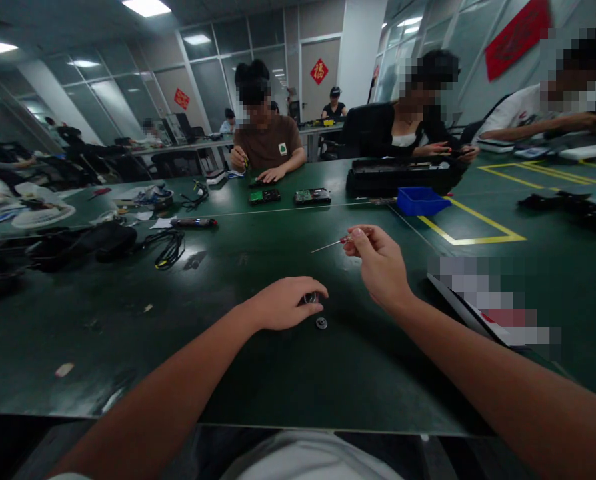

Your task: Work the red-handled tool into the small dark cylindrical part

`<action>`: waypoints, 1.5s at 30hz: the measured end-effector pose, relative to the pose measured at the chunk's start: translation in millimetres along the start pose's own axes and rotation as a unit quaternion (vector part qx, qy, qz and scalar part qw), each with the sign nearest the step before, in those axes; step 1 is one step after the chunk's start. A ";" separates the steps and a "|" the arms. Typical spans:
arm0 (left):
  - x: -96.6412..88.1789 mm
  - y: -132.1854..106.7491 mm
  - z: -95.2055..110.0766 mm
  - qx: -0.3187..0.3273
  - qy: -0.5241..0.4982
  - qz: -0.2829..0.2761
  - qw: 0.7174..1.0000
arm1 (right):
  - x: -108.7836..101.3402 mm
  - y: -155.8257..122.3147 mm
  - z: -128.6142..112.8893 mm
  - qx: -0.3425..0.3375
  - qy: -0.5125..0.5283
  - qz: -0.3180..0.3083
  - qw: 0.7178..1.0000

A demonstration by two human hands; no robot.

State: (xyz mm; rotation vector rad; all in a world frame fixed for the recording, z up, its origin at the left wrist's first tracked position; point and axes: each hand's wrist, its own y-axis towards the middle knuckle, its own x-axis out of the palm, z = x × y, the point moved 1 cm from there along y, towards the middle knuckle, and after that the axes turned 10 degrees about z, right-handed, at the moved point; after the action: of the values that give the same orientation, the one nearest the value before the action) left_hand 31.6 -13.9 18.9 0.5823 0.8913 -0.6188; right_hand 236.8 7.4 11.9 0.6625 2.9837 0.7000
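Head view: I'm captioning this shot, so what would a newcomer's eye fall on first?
Probably the blue bin, vivid on the green table beyond the right hand. Next, the screwdriver in that hand, pointing left, and the small disc on the table by the left hand. A red diamond sign stands out at the back.

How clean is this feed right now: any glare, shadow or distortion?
Head view throughout: sheen on the green table, dark shadow beside the right forearm; wide-angle stretching toward the edges; mosaic blocks over the papers at right; screwdriver reads clearly, the small part at the left hand is dim.
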 end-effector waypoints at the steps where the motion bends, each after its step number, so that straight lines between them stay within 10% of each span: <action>1: 1.2 -0.6 0.3 0.014 0.010 -0.021 1.000 | 0.0 0.0 0.1 -0.001 0.001 -0.003 1.000; 11: 7.2 0.9 6.2 0.058 0.138 -0.099 0.984 | 0.1 -2.1 -3.2 -0.001 0.001 -0.026 1.000; 20: -12.0 2.9 -21.2 -0.105 -0.139 0.090 0.981 | -1.6 -2.3 -6.7 -0.001 0.000 -0.027 1.000; 31: -90.2 -36.8 -105.7 -0.338 -0.497 0.434 0.672 | -0.5 -3.3 -7.2 0.009 -0.008 -0.039 0.999; 41: -175.2 -148.6 -144.9 -0.454 -0.424 0.595 0.510 | 0.0 -3.4 -8.3 0.017 -0.020 -0.046 0.999; 45: -196.1 -189.9 -151.4 -0.478 -0.358 0.636 0.489 | 0.3 -3.4 -6.8 0.023 -0.024 -0.044 0.998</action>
State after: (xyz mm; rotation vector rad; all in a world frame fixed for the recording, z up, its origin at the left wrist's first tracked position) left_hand -275.6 9.0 69.3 -0.1993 -0.2581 1.0041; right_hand 234.6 1.9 16.5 0.5380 2.9711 0.6042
